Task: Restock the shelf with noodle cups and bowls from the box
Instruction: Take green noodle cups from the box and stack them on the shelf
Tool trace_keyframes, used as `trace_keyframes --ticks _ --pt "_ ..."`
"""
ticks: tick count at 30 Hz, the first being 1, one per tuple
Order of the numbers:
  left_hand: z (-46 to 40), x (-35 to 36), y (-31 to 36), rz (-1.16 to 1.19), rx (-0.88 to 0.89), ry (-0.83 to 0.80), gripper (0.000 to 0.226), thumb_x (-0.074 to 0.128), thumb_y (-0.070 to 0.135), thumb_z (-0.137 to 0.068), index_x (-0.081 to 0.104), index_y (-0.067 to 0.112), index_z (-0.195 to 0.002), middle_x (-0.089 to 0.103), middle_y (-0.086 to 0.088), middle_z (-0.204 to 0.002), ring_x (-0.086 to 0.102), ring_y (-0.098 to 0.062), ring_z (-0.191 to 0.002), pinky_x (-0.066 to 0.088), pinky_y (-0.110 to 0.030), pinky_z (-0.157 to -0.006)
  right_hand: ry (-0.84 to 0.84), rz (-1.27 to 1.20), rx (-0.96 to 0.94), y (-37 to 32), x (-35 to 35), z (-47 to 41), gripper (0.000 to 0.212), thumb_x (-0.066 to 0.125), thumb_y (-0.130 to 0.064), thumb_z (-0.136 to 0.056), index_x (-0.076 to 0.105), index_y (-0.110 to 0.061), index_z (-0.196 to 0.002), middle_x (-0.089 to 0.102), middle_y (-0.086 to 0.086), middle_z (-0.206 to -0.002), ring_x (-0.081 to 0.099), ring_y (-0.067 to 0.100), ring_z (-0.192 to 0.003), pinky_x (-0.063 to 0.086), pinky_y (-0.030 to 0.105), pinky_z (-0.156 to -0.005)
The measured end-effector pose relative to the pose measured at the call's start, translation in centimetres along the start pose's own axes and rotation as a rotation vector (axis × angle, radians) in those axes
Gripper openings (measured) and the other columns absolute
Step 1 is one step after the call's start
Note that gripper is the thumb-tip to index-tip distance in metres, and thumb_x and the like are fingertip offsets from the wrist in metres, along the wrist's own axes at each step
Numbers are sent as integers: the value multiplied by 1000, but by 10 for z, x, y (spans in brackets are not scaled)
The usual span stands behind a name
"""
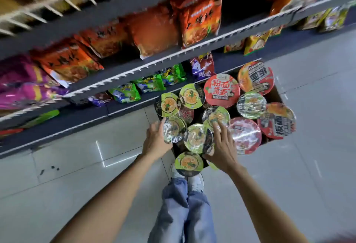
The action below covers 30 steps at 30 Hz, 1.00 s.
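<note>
A box (277, 93) packed with noodle cups and bowls sits on the tiled floor (77, 175), just in front of the lowest shelf (123, 111) and slightly right of centre. Both bare arms reach down into its near-left end. The left hand (155, 140) cups the left side of a green-lidded cup (174, 129), fingers (161, 125) curled around its rim and touching it. The right hand (221, 148) lies over the cluster with its fingers (218, 127) spread, the tips resting on another green-lidded cup (216, 116) while the palm sits beside a third one (197, 137). Farther right in the box lie wider red bowls (221, 90), their lids facing up. The shelves above hold orange noodle packets (200, 19) and, lower down, green packets (150, 83). Jeans (183, 210) and white shoes (195, 182) show below the near end of the box.
</note>
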<state>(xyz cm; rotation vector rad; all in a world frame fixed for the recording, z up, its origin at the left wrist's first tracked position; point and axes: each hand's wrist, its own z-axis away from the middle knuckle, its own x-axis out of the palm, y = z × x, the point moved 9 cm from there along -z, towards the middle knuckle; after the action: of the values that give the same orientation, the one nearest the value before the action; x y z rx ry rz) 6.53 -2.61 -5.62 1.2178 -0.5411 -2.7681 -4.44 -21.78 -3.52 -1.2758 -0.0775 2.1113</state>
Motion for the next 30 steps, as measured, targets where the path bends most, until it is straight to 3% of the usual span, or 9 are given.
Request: trace_keyframes --ticks 4,6,9,12,14,18,24,28,30 --pt "-36 47 -12 -162 21 -30 120 80 34 -70 -10 27 -149 -7 -11 -156 12 -31 -141 42 -37 -99 -178 101 37 1 63 -34 127 73 -60 -68 -13 -16 -150 -14 5 -159 -7 29 -146 11 51 -116" --pt "-47 64 -16 -193 28 -12 126 81 37 -67 -15 25 -148 -12 -12 -155 11 -32 -141 40 -40 -102 -159 99 56 -4 78 -42 132 74 -61 -66 -17 -15 -149 -14 6 -158 -6 29 -145 14 51 -114" --pt "-53 70 -17 -143 1 82 124 81 27 -69 -14 25 -149 -9 -14 -154 15 -32 -139 42 -36 -99 -58 83 94 -9 77 -46 130 74 -58 -67 -16 -13 -149 -6 10 -158 2 31 -144 18 47 -113" --pt "-49 65 -14 -52 -34 118 120 82 26 -68 -6 28 -150 4 -13 -150 24 -27 -131 42 -25 -84 41 31 95 -13 64 -39 128 78 -53 -64 -8 -15 -151 6 14 -155 9 33 -139 19 46 -112" --pt "-38 57 -10 69 -48 73 122 85 31 -64 -1 27 -150 8 -14 -147 24 -26 -128 36 -22 -84 107 -30 79 -15 42 -26 127 80 -52 -59 3 -14 -152 14 18 -153 17 36 -136 21 49 -111" --pt "5 8 6 279 25 92 126 88 42 -53 10 19 -149 21 -16 -134 29 -30 -126 33 -27 -99 261 -228 56 -15 -32 12 116 86 -44 -51 27 0 -142 31 24 -142 30 40 -130 30 52 -107" --pt "116 -101 35 426 132 158 122 83 54 -55 14 20 -150 22 -6 -141 31 -18 -133 32 -26 -107 237 -409 -33 -65 -165 90 107 60 -68 -51 39 -12 -139 34 11 -138 28 25 -129 22 37 -108" --pt "212 -193 62 458 200 290 118 82 51 -60 11 26 -150 26 0 -143 30 -10 -131 34 -27 -103 96 -384 -108 -119 -235 146 104 65 -69 -56 36 -22 -144 31 4 -145 26 25 -134 25 34 -105" --pt "259 -233 70 483 195 368 121 82 57 -55 11 30 -149 26 -1 -141 35 -10 -125 35 -28 -97 74 -367 -203 -153 -261 174 92 75 -55 -68 36 -20 -144 27 2 -148 26 24 -137 25 27 -101"
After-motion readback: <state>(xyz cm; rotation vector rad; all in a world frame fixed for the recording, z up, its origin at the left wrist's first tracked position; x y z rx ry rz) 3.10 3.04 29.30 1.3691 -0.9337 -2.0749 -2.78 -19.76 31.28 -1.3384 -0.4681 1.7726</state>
